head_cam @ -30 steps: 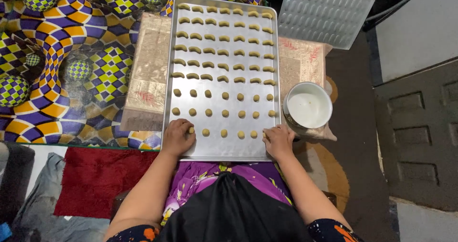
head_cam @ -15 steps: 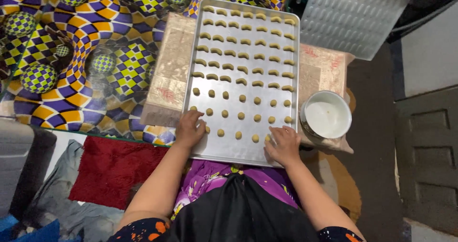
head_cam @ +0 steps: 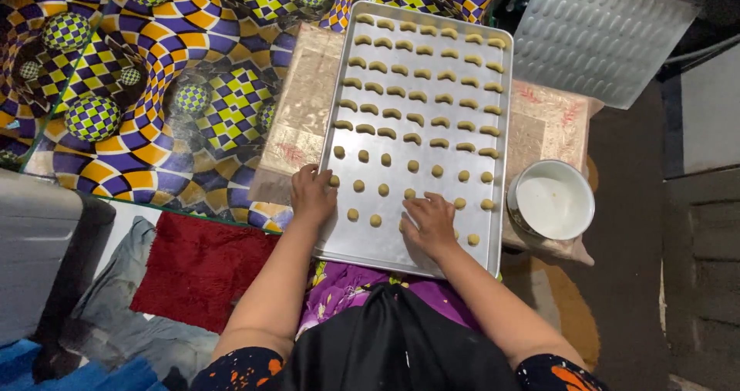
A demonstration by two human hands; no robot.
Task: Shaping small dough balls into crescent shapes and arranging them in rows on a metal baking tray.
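Since the earlier frame the right hand had left the near edge of the baking tray and moved inward onto its floor, fingers spread flat among the round dough pieces. The left hand gripped the tray's left rim, fingers curled over it, pinching nothing else. Beyond both hands lay rows of crescent dough pieces. Right of the right hand stood a white bowl. The tray rested on a patterned cloth; left of the left hand spread a chequered mat and a red rug.
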